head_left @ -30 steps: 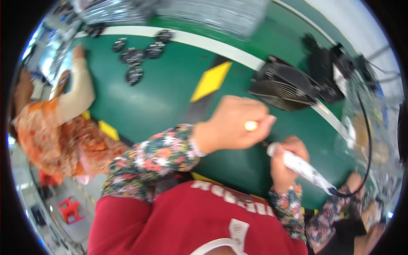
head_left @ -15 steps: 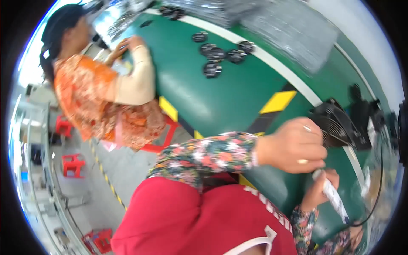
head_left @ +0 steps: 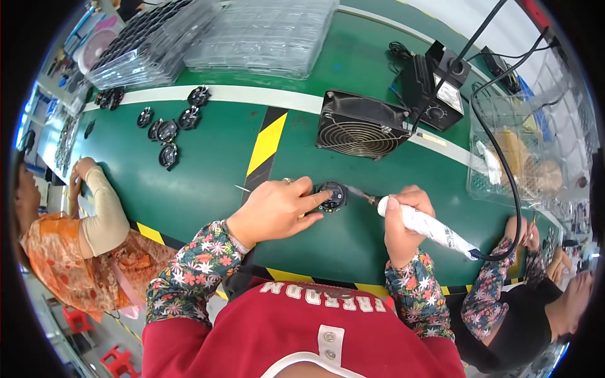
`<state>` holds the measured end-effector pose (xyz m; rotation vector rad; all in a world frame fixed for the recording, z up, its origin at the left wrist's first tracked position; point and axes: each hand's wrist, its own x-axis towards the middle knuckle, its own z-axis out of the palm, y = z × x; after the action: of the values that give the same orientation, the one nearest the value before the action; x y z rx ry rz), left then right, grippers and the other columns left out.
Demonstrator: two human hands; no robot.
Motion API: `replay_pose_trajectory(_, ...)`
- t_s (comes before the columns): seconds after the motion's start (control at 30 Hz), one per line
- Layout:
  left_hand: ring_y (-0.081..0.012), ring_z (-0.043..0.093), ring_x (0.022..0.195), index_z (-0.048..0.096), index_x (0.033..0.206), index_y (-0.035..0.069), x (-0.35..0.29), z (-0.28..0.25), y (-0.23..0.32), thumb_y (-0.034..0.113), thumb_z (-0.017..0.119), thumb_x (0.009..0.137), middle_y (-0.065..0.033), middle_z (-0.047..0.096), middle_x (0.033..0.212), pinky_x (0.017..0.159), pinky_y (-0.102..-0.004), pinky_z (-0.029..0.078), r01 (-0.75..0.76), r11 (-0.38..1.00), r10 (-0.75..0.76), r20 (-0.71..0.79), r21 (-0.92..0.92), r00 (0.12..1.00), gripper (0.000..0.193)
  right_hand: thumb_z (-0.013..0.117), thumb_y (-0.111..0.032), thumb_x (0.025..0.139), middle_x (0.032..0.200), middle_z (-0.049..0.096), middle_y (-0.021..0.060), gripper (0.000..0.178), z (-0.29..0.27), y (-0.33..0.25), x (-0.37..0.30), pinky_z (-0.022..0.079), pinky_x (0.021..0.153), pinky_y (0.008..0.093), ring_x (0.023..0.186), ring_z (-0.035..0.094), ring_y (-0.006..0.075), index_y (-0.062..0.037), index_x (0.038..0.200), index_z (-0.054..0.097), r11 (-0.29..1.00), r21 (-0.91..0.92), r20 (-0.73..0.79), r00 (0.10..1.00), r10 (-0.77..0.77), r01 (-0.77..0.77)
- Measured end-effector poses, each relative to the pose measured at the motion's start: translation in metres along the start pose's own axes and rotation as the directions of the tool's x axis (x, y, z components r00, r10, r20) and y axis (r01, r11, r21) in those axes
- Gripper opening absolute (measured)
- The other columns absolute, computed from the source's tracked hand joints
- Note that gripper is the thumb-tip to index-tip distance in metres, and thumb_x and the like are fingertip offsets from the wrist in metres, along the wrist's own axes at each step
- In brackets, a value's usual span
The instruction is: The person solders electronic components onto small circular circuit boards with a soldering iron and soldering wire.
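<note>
A soldering iron (head_left: 428,227) with a white wrapped handle is gripped in my right hand (head_left: 406,223). Its metal tip points left, close to the right edge of a small round black part (head_left: 332,196) on the green bench. My left hand (head_left: 277,211) steadies that part, index finger stretched onto it and the other fingers curled. A thin pointed metal piece (head_left: 241,188) sticks out behind my left hand; the rest of it is hidden. A faint wisp, perhaps smoke, shows by the iron's tip.
A black fan (head_left: 362,126) stands just beyond the part, a black soldering station (head_left: 435,94) behind it. Several round black parts (head_left: 167,130) lie at left, below stacked clear trays (head_left: 258,38). The iron's black cable (head_left: 518,208) loops at right. Co-workers sit either side.
The view has swung round. My left hand, earlier a loose fist beside my right hand, is now apart from it on the round part. The iron, still in my right hand, now points left.
</note>
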<state>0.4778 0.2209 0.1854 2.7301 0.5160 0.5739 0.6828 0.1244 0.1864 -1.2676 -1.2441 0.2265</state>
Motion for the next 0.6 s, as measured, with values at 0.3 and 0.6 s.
replay_pose_trajectory(0.3,-0.0188,0.055,0.06,0.065,0.099,0.011,0.011,0.008,0.0,0.019,0.064,0.076,-0.0041,0.05,0.08,0.054,-0.031,0.046,-0.01,0.996,0.008,0.023,0.086,1.0,0.025,0.061,-0.001,0.072,0.062,0.053,0.0078,0.008,-0.005,0.005,0.009,0.038,0.048,0.0253,0.052,0.049,0.0144,-0.0011,0.073,0.053,1.0,0.008,0.01,1.0,-0.003,0.002)
replay_pose_trajectory(0.6,-0.0171,0.055,0.055,0.053,0.071,0.008,0.014,0.016,0.0,0.015,0.057,0.069,-0.0051,0.046,0.072,0.045,-0.0289,0.047,-0.236,0.956,0.255,-0.094,0.175,0.962,0.008,0.054,-0.004,0.08,0.082,0.048,0.0077,0.007,-0.022,0.015,-0.003,0.04,0.068,0.0296,0.074,0.045,0.0167,-0.001,0.082,0.048,0.995,-0.059,-0.081,0.994,-0.079,0.075)
